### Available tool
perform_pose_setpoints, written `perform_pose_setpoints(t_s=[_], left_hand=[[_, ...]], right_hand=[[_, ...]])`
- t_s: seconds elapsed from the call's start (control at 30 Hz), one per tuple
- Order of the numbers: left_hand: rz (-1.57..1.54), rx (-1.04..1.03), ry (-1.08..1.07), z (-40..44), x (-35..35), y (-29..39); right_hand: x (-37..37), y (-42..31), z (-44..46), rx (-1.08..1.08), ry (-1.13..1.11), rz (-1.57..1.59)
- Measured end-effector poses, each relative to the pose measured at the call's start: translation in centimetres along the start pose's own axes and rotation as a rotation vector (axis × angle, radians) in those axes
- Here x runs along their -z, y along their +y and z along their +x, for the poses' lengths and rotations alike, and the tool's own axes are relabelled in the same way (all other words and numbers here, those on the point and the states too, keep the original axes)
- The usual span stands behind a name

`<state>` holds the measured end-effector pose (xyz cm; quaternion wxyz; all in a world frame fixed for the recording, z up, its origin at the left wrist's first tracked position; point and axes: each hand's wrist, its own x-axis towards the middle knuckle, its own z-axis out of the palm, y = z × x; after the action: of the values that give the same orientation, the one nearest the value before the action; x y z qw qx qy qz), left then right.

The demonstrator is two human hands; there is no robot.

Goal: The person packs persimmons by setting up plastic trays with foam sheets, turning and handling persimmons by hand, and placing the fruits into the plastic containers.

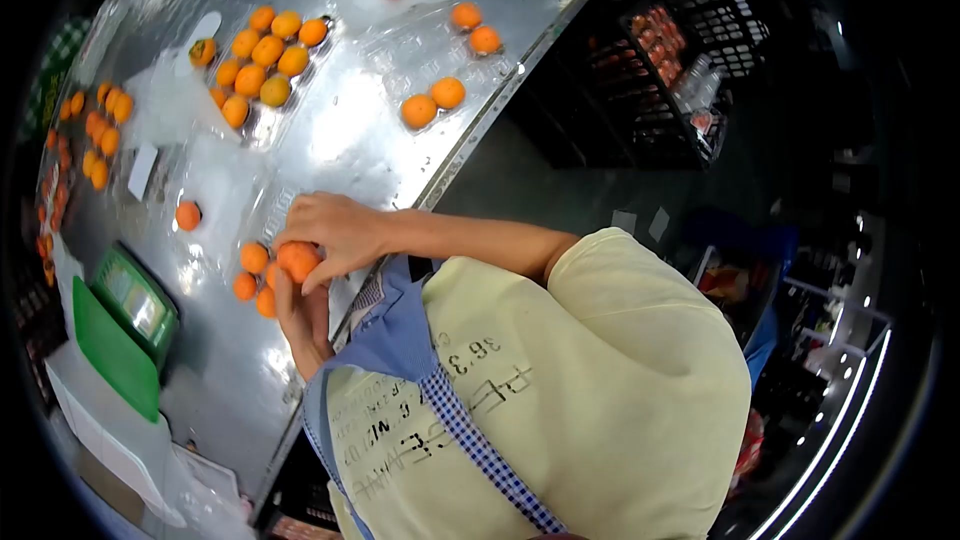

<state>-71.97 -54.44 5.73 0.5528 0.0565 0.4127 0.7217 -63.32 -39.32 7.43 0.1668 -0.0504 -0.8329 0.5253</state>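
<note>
My right hand (335,228) reaches in over the table edge, its fingers and thumb curled round a reddish-orange fruit (298,261). From below, the fingers of my left hand (303,318) press against the same fruit; its palm is partly hidden. Beside both hands, several smaller orange fruits (254,258) sit in a clear plastic tray. A single fruit (188,215) lies farther left. Higher up are a clear tray filled with several fruits (268,50) and another clear tray (415,65) with fruits at its ends.
The metal table (370,175) has its edge by my body. A green and white scale (125,340) stands at lower left. More fruits (100,135) lie at the far left. Black crates (700,15) with packed produce stand beyond the edge at upper right.
</note>
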Motion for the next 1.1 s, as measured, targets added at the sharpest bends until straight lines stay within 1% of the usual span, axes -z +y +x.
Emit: perform_pose_setpoints(t_s=[0.07,0.1,0.13,0.17,0.2,0.23,0.27,0.33,0.37,0.4,0.43,0.53,0.63,0.77,0.87,0.97,1.0,1.1], left_hand=[[0.036,-0.001,0.12,-0.6,0.8,-0.4],[-0.043,0.053,0.217,-0.3,0.1,-0.2],[-0.058,0.087,0.239,-0.3,1.4,-0.7],[-0.028,0.063,0.198,-0.2,1.1,-0.7],[0.05,0.09,0.168,-0.3,0.1,-0.3],[0.129,0.118,0.23,-0.8,-1.5,0.7],[0.135,0.127,0.233,-1.0,-1.5,0.6],[0.142,0.174,0.184,-1.7,-0.9,1.7],[0.138,0.201,0.144,-2.1,0.0,1.7],[0.182,0.13,0.266,-2.3,0.2,1.5],[0.191,0.075,0.327,-2.4,0.8,1.3],[0.182,-0.052,0.499,-4.0,3.8,1.0],[0.162,-0.108,0.63,-5.5,5.4,1.1],[0.065,-0.169,0.708,-6.4,7.1,0.4],[0.06,-0.161,0.725,-6.3,7.3,0.1],[0.054,-0.143,0.742,-5.8,7.3,0.0],[0.049,-0.14,0.749,-5.6,7.4,0.1],[0.044,-0.148,0.763,-5.2,7.5,0.2]], right_hand=[[-0.4,0.5,0.1,0.071,-0.069,-0.006],[0.6,-0.1,0.4,0.045,-0.192,0.089],[0.2,0.7,0.1,0.128,-0.161,0.121],[1.0,0.0,0.3,0.15,-0.219,0.068],[1.0,0.6,-0.1,0.106,-0.237,0.008],[0.9,0.3,-0.2,0.083,-0.207,0.026],[1.0,0.3,-0.3,0.058,-0.218,0.032],[0.9,1.3,-0.7,-0.143,-0.156,0.214],[0.2,2.6,-0.9,-0.322,-0.098,0.484],[0.6,3.4,-0.7,-0.416,-0.074,0.588],[1.2,4.4,-0.5,-0.513,-0.045,0.683],[1.9,6.3,0.1,-0.657,-0.025,1.08],[1.7,7.5,1.1,-0.783,-0.053,1.196],[1.3,8.2,2.6,-0.781,-0.092,1.081],[0.7,8.2,3.6,-0.726,-0.054,0.954],[0.7,8.9,4.4,-0.676,-0.052,0.676],[0.5,8.9,4.8,-0.641,-0.006,0.563],[0.0,8.5,5.6,-0.458,0.006,0.256]])
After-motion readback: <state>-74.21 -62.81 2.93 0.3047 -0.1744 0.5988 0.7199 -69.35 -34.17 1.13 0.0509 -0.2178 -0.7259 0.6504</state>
